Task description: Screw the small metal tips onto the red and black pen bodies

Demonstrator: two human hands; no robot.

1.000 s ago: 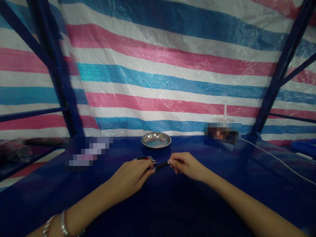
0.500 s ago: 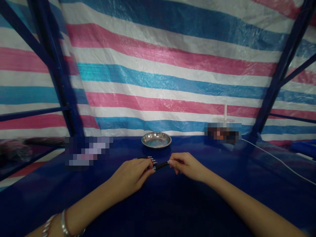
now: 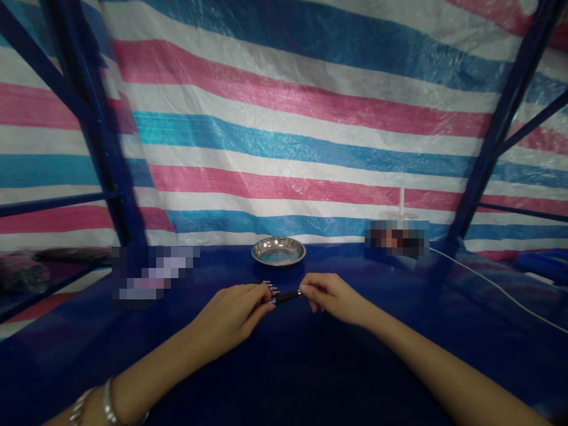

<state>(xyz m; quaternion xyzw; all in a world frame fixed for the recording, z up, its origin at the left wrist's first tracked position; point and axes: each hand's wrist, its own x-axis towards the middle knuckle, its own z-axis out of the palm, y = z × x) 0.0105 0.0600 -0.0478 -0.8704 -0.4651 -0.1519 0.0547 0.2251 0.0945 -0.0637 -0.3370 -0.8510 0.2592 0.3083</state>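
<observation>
A black pen (image 3: 287, 296) with silver ends spans the gap between my two hands, low over the blue table. My left hand (image 3: 235, 309) is closed, thumb and fingers gripping the pen's left end. Silver tips of several more pens (image 3: 271, 288) show just beyond my left fingertips; their bodies are mostly hidden by that hand, and I cannot tell whether it holds them. My right hand (image 3: 332, 297) pinches the pen's right end, its other fingers curled. Beyond both hands sits a round, shallow metal dish (image 3: 278, 252).
The blue table (image 3: 284, 378) reaches a striped plastic sheet (image 3: 288, 142) at the back. Blurred-out items lie at left and back right, beside a cup with a white straw (image 3: 402, 201). A white cable (image 3: 492, 283) runs down the right side. Blue metal posts (image 3: 501, 121) stand at both sides.
My view has turned slightly, so everything sits a little further left. Both hands keep their hold on the pen, with hardly any change between them.
</observation>
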